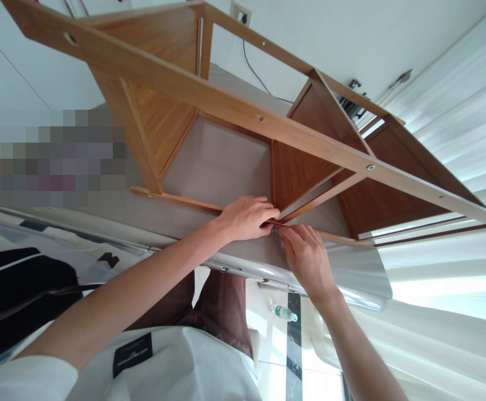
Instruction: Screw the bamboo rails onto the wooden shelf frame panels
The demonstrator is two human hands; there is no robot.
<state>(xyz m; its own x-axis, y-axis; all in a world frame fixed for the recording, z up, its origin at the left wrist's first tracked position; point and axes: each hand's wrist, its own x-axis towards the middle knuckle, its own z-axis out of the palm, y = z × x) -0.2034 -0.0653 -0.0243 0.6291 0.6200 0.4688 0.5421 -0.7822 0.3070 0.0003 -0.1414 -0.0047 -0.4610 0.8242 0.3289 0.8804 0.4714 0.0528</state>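
Observation:
A wooden shelf frame with several panels lies across the grey surface in front of me. At the middle of its near lower rail, my left hand is closed around the wood, beside the foot of a slanting crosspiece. My right hand is just to the right, its thumb and fingers pinched together against the same rail. Something small and shiny shows between the two hands, too small to name. My fingers hide most of the spot where they meet the wood.
The grey tabletop shows through the frame. Behind it, a black cable runs from a wall socket. White curtains hang at the right. A plastic bottle lies on the floor below. Blurred blocks cover an area at left.

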